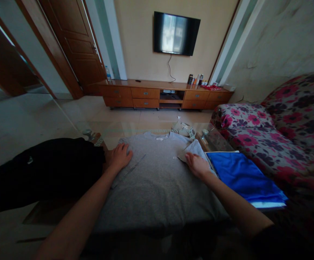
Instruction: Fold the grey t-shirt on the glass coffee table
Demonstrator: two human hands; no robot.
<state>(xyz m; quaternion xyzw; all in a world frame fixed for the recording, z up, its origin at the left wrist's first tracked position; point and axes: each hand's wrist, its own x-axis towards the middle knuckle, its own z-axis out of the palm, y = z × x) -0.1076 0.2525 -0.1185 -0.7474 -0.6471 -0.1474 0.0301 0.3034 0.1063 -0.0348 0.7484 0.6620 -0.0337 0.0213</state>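
A grey T-shirt (157, 180) lies spread on a glass-topped table, its neckline at the far side. My left hand (120, 157) rests on the shirt's left shoulder area with fingers laid out flat. A thin dark crease or line runs across the cloth just right of that hand. Over at the right side, my right hand (199, 164) has its fingers closed on the shirt's sleeve (194, 148), which is turned inward over the body of the shirt. The fingertips of that hand are partly hidden.
Black clothing (51, 169) is heaped to the left. Folded blue cloth (246, 175) lies at the right, near a floral sofa (254, 121). Beyond the glass table (105, 130) stands a wooden TV cabinet (146, 94) with bottles (197, 79), under a wall television (176, 34).
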